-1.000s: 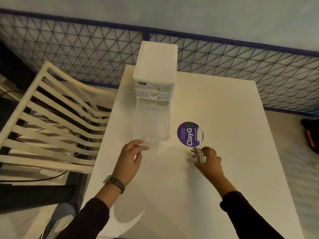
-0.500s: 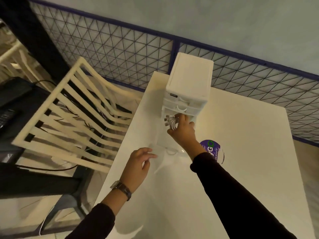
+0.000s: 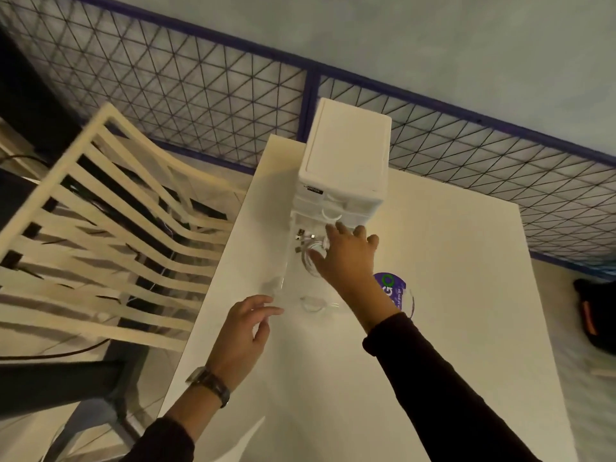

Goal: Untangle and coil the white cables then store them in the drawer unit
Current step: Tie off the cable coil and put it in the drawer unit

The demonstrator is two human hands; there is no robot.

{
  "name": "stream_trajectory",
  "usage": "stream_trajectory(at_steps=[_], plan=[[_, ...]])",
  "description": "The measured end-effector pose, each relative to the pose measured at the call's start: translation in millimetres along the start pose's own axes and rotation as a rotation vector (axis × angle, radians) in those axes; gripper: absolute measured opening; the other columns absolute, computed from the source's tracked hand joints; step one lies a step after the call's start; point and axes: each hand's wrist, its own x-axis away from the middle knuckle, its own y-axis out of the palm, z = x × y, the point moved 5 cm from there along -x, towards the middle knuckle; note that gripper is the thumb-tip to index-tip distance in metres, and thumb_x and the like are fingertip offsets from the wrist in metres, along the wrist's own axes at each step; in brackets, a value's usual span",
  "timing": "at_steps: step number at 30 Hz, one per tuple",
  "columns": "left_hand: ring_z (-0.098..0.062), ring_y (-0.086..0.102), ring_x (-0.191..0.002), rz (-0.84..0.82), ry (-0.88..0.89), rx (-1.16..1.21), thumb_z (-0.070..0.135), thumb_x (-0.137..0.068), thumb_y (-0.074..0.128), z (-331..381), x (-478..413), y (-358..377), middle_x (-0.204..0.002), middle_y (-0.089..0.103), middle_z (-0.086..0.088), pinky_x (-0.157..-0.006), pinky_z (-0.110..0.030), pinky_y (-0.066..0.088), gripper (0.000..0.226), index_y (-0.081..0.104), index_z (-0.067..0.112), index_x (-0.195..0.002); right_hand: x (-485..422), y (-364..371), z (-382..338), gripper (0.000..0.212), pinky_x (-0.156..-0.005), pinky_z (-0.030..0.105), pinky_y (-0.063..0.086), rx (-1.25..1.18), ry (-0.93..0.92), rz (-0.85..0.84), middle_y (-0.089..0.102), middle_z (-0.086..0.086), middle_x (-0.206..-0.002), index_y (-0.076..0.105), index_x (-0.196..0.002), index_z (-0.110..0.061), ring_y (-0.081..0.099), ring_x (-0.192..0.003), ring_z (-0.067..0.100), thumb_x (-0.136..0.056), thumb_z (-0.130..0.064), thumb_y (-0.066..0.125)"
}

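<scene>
The white drawer unit [image 3: 346,158] stands at the table's far left edge. Its clear bottom drawer [image 3: 283,265] is pulled out toward me. A coiled white cable [image 3: 307,258] lies inside the drawer, its plugs pointing toward the unit. My right hand [image 3: 346,258] hovers over the drawer with fingers spread; the thumb is beside the coil and the palm hides part of it. My left hand [image 3: 240,331], with a watch on its wrist, is open, its fingertips at the drawer's front left corner.
A purple round sticker [image 3: 393,291] is on the white table [image 3: 466,311], partly hidden by my right forearm. A cream slatted chair [image 3: 110,228] stands close on the left. A wire mesh fence [image 3: 200,88] runs behind the table. A dark object [image 3: 596,315] lies on the floor at right.
My right hand carried the coiled cable from beside the sticker into the open drawer and has spread its fingers over it. My left hand stayed by the drawer's front corner.
</scene>
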Motion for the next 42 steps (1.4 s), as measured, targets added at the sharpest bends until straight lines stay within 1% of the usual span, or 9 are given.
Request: stream_trajectory(at_steps=[2,5,8,12,22,26,29,34,42], plan=[[-0.006,0.047,-0.114,0.018,0.009,0.038,0.003,-0.086,0.060,-2,-6,2,-0.121,0.050,0.013,-0.092,-0.005,0.032,0.035,0.066,0.027,-0.110,-4,-39,10,0.038,-0.089,0.042,0.031,-0.120,-0.050,0.295,0.066,0.003,-0.115,0.063,-0.111,-0.015,0.052,-0.107,0.033,-0.088,-0.043,0.052],[-0.006,0.044,-0.119,0.029,-0.007,0.060,0.014,-0.082,0.069,-4,-17,8,-0.129,0.041,0.014,-0.098,-0.014,0.036,0.047,0.056,0.025,-0.125,-29,-74,31,0.030,-0.094,0.040,0.033,-0.283,-0.090,0.503,0.059,0.008,-0.124,0.059,-0.115,-0.013,0.050,-0.116,0.032,-0.091,-0.029,0.051],[-0.001,0.037,-0.121,0.001,-0.047,0.096,0.021,-0.079,0.073,-5,-28,15,-0.130,0.036,0.017,-0.103,-0.018,0.033,0.062,0.045,0.024,-0.134,-67,-74,45,0.044,-0.112,0.045,0.021,-0.309,-0.125,0.338,0.032,0.008,-0.152,0.041,-0.138,-0.019,0.025,-0.140,0.029,-0.097,-0.033,0.043],[-0.002,0.044,-0.115,-0.032,-0.074,0.124,0.021,-0.081,0.071,-9,-36,21,-0.124,0.045,0.019,-0.100,-0.019,0.037,0.056,0.047,0.028,-0.131,-87,-45,49,0.051,-0.118,0.047,0.001,-0.262,-0.191,0.044,0.011,0.005,-0.159,0.022,-0.148,-0.025,0.002,-0.147,0.025,-0.100,-0.043,0.028],[-0.009,0.057,-0.100,0.132,-0.188,0.337,0.009,-0.079,0.072,-21,-61,11,-0.112,0.063,0.009,-0.082,-0.016,0.044,0.036,0.065,0.023,-0.111,-89,-42,48,0.052,-0.117,0.044,-0.001,-0.233,-0.195,0.063,0.012,0.004,-0.159,0.023,-0.147,-0.026,0.002,-0.147,0.024,-0.100,-0.045,0.024],[-0.003,0.059,-0.092,0.115,-0.096,0.301,0.009,-0.074,0.076,-20,-78,6,-0.100,0.065,0.011,-0.076,-0.013,0.046,0.034,0.064,0.036,-0.092,-97,-43,52,0.052,-0.117,0.043,-0.002,-0.243,-0.179,0.055,0.011,0.003,-0.159,0.022,-0.148,-0.026,0.001,-0.147,0.023,-0.100,-0.045,0.024],[0.002,0.058,-0.088,0.133,0.026,0.227,0.006,-0.072,0.077,-20,-82,6,-0.088,0.065,0.009,-0.072,-0.008,0.047,0.028,0.065,0.030,-0.082,-100,-42,53,0.052,-0.117,0.042,-0.003,-0.249,-0.178,0.051,0.010,0.002,-0.159,0.022,-0.148,-0.027,0.000,-0.147,0.022,-0.100,-0.045,0.025],[-0.001,0.055,-0.079,0.169,0.181,0.087,0.007,-0.070,0.078,-16,-83,15,-0.079,0.061,0.005,-0.071,-0.011,0.048,0.015,0.067,0.014,-0.078,-101,-42,53,0.052,-0.116,0.043,-0.004,-0.260,-0.163,0.039,0.010,0.002,-0.159,0.022,-0.147,-0.027,0.000,-0.147,0.022,-0.099,-0.047,0.025],[-0.015,0.061,-0.079,0.157,0.144,0.113,0.009,-0.074,0.076,-24,-91,17,-0.082,0.061,0.003,-0.070,-0.027,0.055,0.016,0.063,0.015,-0.079,-98,-40,49,0.053,-0.117,0.044,-0.005,-0.275,-0.144,0.024,0.007,0.002,-0.159,0.020,-0.148,-0.027,-0.002,-0.147,0.022,-0.099,-0.047,0.025]])
